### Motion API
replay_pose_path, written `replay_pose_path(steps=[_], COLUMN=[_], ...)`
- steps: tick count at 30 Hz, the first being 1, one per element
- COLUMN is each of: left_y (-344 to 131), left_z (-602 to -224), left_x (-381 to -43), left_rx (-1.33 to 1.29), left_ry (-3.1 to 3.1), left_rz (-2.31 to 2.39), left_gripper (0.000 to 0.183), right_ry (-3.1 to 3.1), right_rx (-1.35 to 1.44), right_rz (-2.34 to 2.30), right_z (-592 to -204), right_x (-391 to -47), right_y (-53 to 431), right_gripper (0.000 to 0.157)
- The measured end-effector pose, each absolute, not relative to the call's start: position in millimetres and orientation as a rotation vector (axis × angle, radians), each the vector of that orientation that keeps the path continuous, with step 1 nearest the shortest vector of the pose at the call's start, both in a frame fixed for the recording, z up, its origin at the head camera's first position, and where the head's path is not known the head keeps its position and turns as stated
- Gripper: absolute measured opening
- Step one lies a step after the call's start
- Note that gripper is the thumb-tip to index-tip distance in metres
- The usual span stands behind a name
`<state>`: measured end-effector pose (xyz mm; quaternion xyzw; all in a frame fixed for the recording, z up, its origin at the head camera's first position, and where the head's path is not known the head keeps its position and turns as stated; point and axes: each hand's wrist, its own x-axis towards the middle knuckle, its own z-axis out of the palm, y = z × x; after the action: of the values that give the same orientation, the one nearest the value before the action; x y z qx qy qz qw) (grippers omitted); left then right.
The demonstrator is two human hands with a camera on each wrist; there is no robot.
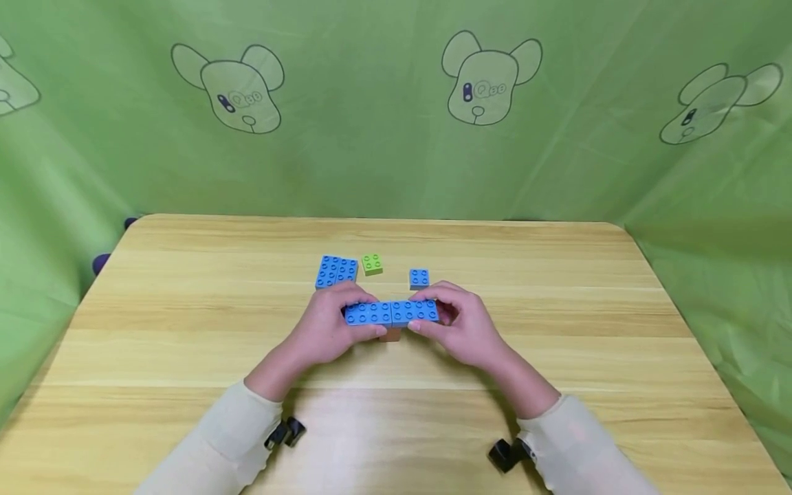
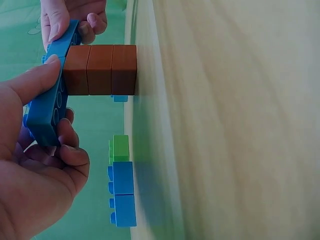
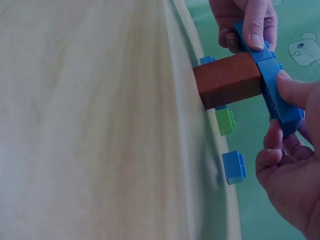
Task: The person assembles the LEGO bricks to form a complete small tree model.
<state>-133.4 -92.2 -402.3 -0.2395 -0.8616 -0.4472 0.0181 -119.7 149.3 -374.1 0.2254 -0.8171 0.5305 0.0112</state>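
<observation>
Two long blue bricks, a left one (image 1: 368,315) and a right one (image 1: 416,313), lie end to end across the top of a brown stack (image 2: 100,70) of three bricks. My left hand (image 1: 328,322) pinches the left blue brick, thumb on the near side and fingers behind. The right hand (image 1: 467,328) grips the right blue brick the same way, its thumb along the near edge. In the left wrist view the brown stack stands upright on the table, under where the blue bricks meet. From above, most of it is hidden beneath them.
Behind the left hand, two blue bricks (image 1: 328,270) lie side by side on the wooden table (image 1: 557,289). A small lime-green brick (image 1: 372,265) is next to them, and a small blue brick (image 1: 419,278) lies behind the right hand. Green cloth (image 1: 371,165) hangs around the table.
</observation>
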Motion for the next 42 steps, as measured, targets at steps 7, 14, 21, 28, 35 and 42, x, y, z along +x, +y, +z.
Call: replay_pose_path(steps=[7,14,21,28,35,42], left_y=[-90.5,-90.4,-92.1,-104.5,-136.7,-154.6], left_z=[-401.4,-400.1,-401.3,-402.2,-398.2,-401.8], left_x=[-134.8,-134.6,-134.9,-137.6,-148.8,-166.2], left_rx=[-0.751,-0.721,-0.717,-0.743,-0.601,-0.454], left_ry=[-2.674,-2.724,-2.740,-2.722,-2.646,-2.726], left_rz=[-1.369,-1.362,-1.364,-1.395,-1.466,-1.292], left_gripper=[0.034,0.035,0.038,0.047,0.035,0.034], right_ry=[-2.524,-2.452,-2.214,-2.150,-2.149,-2.137], right_rx=[0.700,0.661,0.559,0.562,0.553,0.567], right_rz=[1.670,1.687,2.029,2.101,2.112,2.102], right_z=[-376.5,-391.9,-439.3,-448.0,-449.3,-448.2], right_x=[-119.3,-116.3,-124.7,-124.7,-124.6,-124.4], right_y=[148.6,149.5,162.2,163.5,161.5,160.1], right_gripper=[0.026,0.035,0.043,0.041,0.040,0.040])
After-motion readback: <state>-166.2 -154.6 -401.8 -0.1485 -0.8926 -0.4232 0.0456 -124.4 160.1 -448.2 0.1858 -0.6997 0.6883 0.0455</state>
